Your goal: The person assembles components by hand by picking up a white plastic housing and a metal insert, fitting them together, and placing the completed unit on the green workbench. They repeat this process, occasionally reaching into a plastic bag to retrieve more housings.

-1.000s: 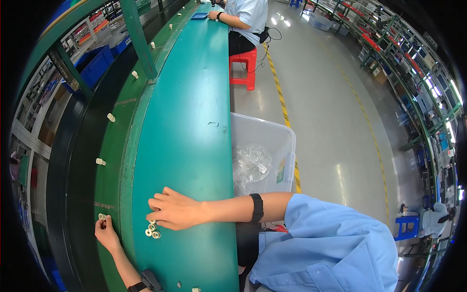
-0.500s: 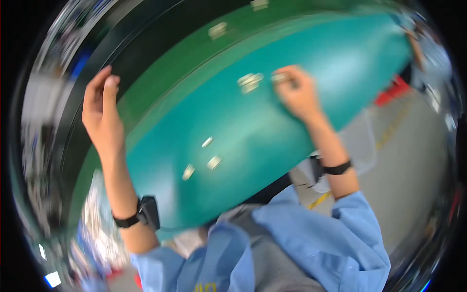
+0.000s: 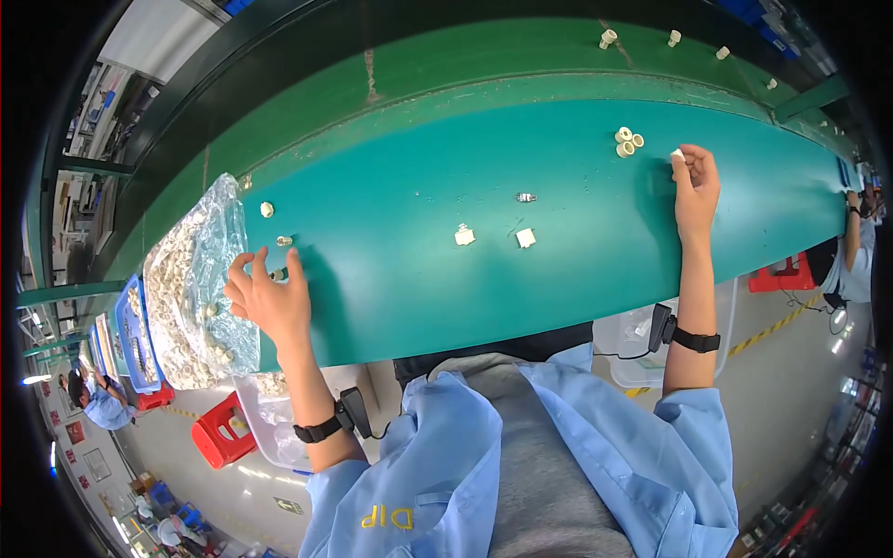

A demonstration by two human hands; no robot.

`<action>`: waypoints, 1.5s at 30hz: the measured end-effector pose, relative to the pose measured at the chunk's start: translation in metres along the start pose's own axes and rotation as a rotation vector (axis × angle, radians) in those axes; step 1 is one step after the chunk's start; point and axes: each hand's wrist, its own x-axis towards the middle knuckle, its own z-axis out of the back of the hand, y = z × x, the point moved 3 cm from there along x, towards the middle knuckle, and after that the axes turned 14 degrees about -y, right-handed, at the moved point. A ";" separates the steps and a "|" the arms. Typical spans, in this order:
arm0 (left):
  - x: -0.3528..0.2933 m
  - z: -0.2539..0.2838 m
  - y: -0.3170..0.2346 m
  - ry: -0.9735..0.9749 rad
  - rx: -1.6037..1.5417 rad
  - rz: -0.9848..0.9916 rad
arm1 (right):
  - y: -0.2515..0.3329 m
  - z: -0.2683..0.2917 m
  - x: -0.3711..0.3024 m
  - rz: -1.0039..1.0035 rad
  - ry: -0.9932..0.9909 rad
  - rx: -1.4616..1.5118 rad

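Note:
My left hand (image 3: 270, 296) hovers above the left end of the green work surface, beside the plastic bag (image 3: 186, 279) of small cream plastic parts. Its fingers are apart and curved, with nothing visible between them. Close by are a loose small part (image 3: 284, 241), partly metallic, and a cream part (image 3: 267, 209). Thumb and fingers of my right hand (image 3: 698, 191) pinch a small white plastic part (image 3: 678, 156). Left of that hand stands a cluster of three cream round plastic parts (image 3: 625, 147). Between my hands lie two white square parts (image 3: 464, 236) and a dark metallic piece (image 3: 526, 197).
Several cream parts (image 3: 608, 38) stand along the green ledge behind the work surface (image 3: 409, 307). A blue tray (image 3: 130, 325) sits left of the bag. Below the edge are clear bins (image 3: 642, 372) and a red stool (image 3: 221, 432). A co-worker (image 3: 856, 246) is at far right.
My view has turned and sharpened, bringing the bag fully into sight. My left hand now hovers beside the bag, fingers spread. My right hand keeps a pale part pinched.

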 end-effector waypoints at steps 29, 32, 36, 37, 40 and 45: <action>-0.015 0.102 -0.248 0.561 -1.708 -0.157 | 0.149 0.010 -0.075 0.012 0.371 0.731; -0.014 0.115 -0.258 0.522 -1.702 -0.190 | 0.171 0.017 -0.072 0.213 0.393 0.551; -0.013 0.121 -0.263 0.491 -1.702 -0.256 | 0.193 0.022 -0.073 0.464 0.409 0.334; -0.013 0.123 -0.263 0.484 -1.698 -0.278 | 0.197 0.023 -0.074 0.537 0.416 0.275; -0.011 0.126 -0.262 0.504 -1.694 -0.338 | 0.205 0.027 -0.073 0.646 0.414 0.203; -0.016 0.125 -0.261 0.582 -1.754 -0.245 | 0.205 0.025 -0.073 0.679 0.398 0.218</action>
